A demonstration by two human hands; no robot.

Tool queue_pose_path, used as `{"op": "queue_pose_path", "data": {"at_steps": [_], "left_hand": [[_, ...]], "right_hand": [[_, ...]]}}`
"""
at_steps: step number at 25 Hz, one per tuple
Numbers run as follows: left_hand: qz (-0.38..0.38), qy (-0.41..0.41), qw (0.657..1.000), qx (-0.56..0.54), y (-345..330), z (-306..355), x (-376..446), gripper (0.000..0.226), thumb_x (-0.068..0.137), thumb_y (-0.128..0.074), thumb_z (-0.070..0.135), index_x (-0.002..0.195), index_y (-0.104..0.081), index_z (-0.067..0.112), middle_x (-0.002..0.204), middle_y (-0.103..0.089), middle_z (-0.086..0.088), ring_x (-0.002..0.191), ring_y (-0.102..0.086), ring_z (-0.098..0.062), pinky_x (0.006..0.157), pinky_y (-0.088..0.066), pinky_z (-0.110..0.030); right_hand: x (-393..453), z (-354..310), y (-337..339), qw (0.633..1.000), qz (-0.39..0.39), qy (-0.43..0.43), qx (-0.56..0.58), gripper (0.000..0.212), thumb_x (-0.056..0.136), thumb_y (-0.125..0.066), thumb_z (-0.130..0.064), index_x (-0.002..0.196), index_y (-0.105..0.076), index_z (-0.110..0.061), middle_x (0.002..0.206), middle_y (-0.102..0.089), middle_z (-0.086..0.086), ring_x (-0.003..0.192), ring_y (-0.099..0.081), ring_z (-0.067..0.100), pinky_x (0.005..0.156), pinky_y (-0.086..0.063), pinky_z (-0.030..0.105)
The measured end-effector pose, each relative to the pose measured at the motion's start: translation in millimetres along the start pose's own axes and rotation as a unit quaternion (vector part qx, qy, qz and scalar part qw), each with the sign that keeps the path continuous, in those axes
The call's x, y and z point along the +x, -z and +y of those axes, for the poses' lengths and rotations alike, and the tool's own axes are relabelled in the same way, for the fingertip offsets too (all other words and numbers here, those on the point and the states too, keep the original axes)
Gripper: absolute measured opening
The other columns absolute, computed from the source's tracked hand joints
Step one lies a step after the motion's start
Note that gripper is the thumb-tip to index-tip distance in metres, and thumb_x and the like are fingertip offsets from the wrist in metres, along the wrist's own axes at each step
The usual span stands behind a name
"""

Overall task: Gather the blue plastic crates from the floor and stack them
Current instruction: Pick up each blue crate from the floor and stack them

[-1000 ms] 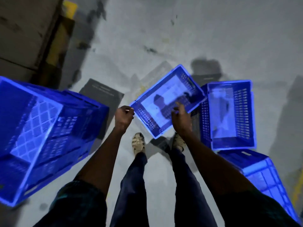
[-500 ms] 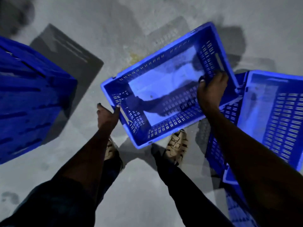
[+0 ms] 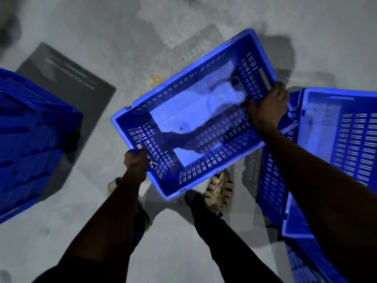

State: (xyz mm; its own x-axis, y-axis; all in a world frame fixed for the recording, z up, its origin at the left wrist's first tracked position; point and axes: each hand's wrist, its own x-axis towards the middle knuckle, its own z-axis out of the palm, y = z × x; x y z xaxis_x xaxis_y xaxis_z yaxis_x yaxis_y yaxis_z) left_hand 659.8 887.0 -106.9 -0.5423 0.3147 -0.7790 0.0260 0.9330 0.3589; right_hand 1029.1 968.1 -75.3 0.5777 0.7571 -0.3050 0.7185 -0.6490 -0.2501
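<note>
**Both hands grip a blue crate above the floor**

A rectangular blue plastic crate with slotted walls [image 3: 195, 111], open side up and tilted, is held over the grey concrete floor [image 3: 102, 29], in front of the person's feet in woven beige sandals [image 3: 219, 190]. The left hand [image 3: 135, 160] is closed around the rim at its near-left short end; the right hand [image 3: 269, 105] is clamped over the rim at the far-right short end. A second blue slotted crate [image 3: 346, 139] sits just beside it toward the right edge of the floor. More blue crates [image 3: 30, 139] stand well apart at the left edge.
</note>
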Motion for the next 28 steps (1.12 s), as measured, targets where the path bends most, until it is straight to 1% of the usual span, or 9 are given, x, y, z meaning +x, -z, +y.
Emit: {"op": "queue_pose_path", "data": {"at_steps": [4,9,14,16,18,19,22,25,28], "left_hand": [[-0.022,0.020,0.999,-0.027,-2,2,-6,0.021,0.101,-0.051,0.023,0.083,-0.051,0.012,0.056,-0.052,-0.004,0.029,-0.047,-0.009,0.035,-0.039,-0.019],[0.034,0.004,0.999,-0.022,29,-24,-13,0.020,0.094,-0.055,0.026,0.082,-0.056,0.011,0.069,-0.054,-0.016,0.049,-0.048,-0.021,0.044,-0.042,-0.024],[0.093,0.029,0.995,-0.031,88,-74,-18,0.052,0.070,-0.057,0.057,0.086,-0.060,0.008,0.077,-0.063,-0.023,0.065,-0.059,-0.026,0.063,-0.055,-0.050],[0.105,0.037,0.992,-0.055,108,-67,-45,0.050,0.077,-0.060,0.053,0.091,-0.060,0.006,0.074,-0.061,-0.021,0.058,-0.058,-0.022,0.054,-0.053,-0.040],[0.113,0.019,0.991,-0.066,125,-60,-65,0.032,0.090,-0.057,0.042,0.088,-0.055,0.010,0.067,-0.054,-0.013,0.039,-0.051,-0.017,0.042,-0.048,-0.029],[0.113,0.004,0.991,-0.069,133,-57,-69,0.029,0.091,-0.056,0.042,0.087,-0.052,0.014,0.068,-0.053,-0.013,0.040,-0.050,-0.017,0.043,-0.048,-0.031],[0.133,-0.033,0.988,-0.069,168,-36,-102,0.028,0.083,-0.056,0.046,0.087,-0.051,0.018,0.079,-0.056,-0.015,0.069,-0.055,-0.022,0.067,-0.053,-0.050],[0.148,-0.093,0.982,-0.065,214,2,-153,0.016,0.096,-0.058,0.023,0.098,-0.058,0.007,0.087,-0.060,-0.018,0.080,-0.057,-0.025,0.070,-0.045,-0.039],[0.170,-0.111,0.978,-0.046,263,37,-198,0.028,0.097,-0.055,0.024,0.098,-0.059,-0.004,0.097,-0.064,-0.029,0.091,-0.063,-0.035,0.076,-0.044,-0.041]], "right_hand": [[2,3,9,0.999,0.000,-0.028,0.025,0.094,0.076,-0.066,-0.037,0.152,-0.022,-0.005,0.155,-0.032,0.016,0.143,-0.025,0.036,0.110,-0.028,0.054],[-1,-11,18,0.988,-0.045,-0.144,0.029,0.077,0.074,-0.066,-0.047,0.139,-0.041,-0.014,0.142,-0.043,0.020,0.134,-0.036,0.040,0.108,-0.027,0.054],[-42,-30,19,0.984,-0.087,-0.153,0.031,0.073,0.075,-0.069,-0.052,0.132,-0.048,-0.011,0.139,-0.046,0.020,0.129,-0.043,0.041,0.106,-0.031,0.053],[-58,-45,26,0.985,-0.076,-0.152,0.041,0.075,0.076,-0.068,-0.054,0.131,-0.050,-0.007,0.138,-0.046,0.019,0.128,-0.046,0.040,0.107,-0.033,0.053],[-72,-57,40,0.986,-0.057,-0.139,0.072,0.070,0.077,-0.066,-0.052,0.125,-0.052,-0.003,0.134,-0.049,0.018,0.124,-0.049,0.038,0.106,-0.033,0.052],[-77,-61,50,0.985,-0.057,-0.137,0.092,0.064,0.079,-0.066,-0.050,0.122,-0.054,-0.003,0.130,-0.053,0.018,0.121,-0.052,0.036,0.105,-0.034,0.050],[-96,-77,96,0.977,-0.068,-0.159,0.122,0.059,0.077,-0.064,-0.055,0.116,-0.062,-0.010,0.120,-0.065,0.014,0.118,-0.058,0.032,0.105,-0.033,0.047],[-136,-108,164,0.973,-0.034,-0.178,0.140,0.059,0.084,-0.062,-0.053,0.123,-0.052,-0.011,0.125,-0.062,0.012,0.122,-0.056,0.030,0.109,-0.028,0.045],[-184,-134,226,0.968,-0.031,-0.175,0.176,0.056,0.086,-0.062,-0.049,0.127,-0.045,-0.016,0.123,-0.064,0.008,0.119,-0.057,0.027,0.106,-0.029,0.041]]}}
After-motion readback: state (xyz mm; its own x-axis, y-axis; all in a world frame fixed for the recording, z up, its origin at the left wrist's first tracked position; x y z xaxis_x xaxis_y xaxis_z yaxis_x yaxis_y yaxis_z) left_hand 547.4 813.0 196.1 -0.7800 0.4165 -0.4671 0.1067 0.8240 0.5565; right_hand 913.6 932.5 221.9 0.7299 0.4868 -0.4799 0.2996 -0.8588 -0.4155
